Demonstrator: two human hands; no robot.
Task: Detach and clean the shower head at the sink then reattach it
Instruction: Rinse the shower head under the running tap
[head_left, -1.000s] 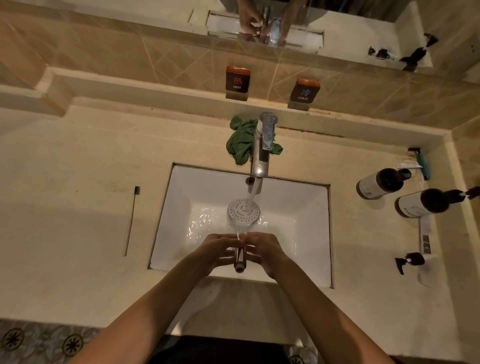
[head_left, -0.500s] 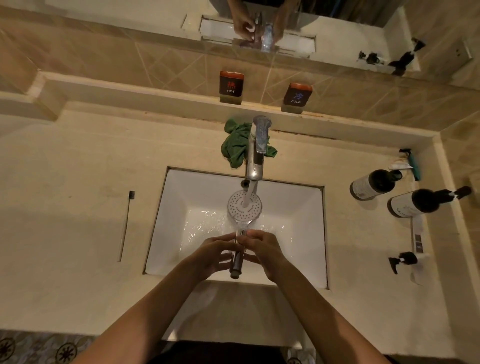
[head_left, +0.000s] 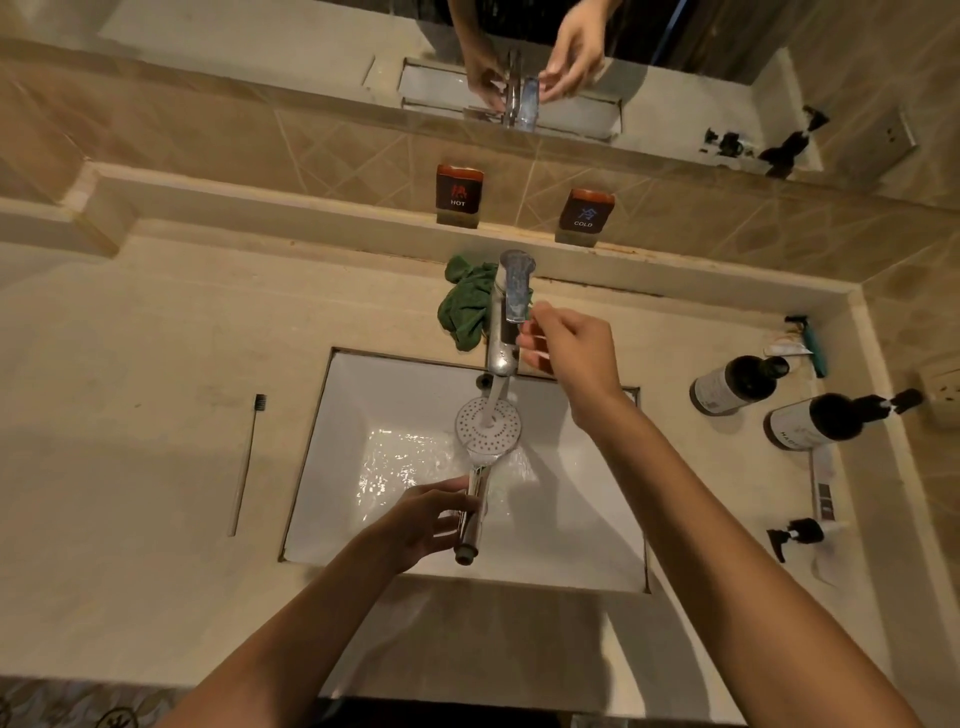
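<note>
The chrome shower head (head_left: 488, 427) lies face up over the white sink (head_left: 395, 525), its round nozzle plate under the running water from the chrome faucet (head_left: 503, 347). My left hand (head_left: 427, 522) is shut on the shower head's handle near its lower end. My right hand (head_left: 569, 349) is raised beside the faucet, its fingertips next to the clear lever (head_left: 515, 285); whether they touch it I cannot tell. A crumpled green cloth (head_left: 467, 307) lies behind the sink, left of the faucet.
A toothbrush (head_left: 246, 462) lies on the beige counter left of the sink. Two dark pump bottles (head_left: 737, 383) (head_left: 831, 420), a small spray pump (head_left: 797, 535) and a razor (head_left: 808, 340) sit at the right. HOT (head_left: 458, 193) and COLD (head_left: 585, 214) signs stand on the ledge below the mirror.
My right hand has let go of the shower head handle and risen to the faucet lever. The left hand alone still holds the handle under the water.
</note>
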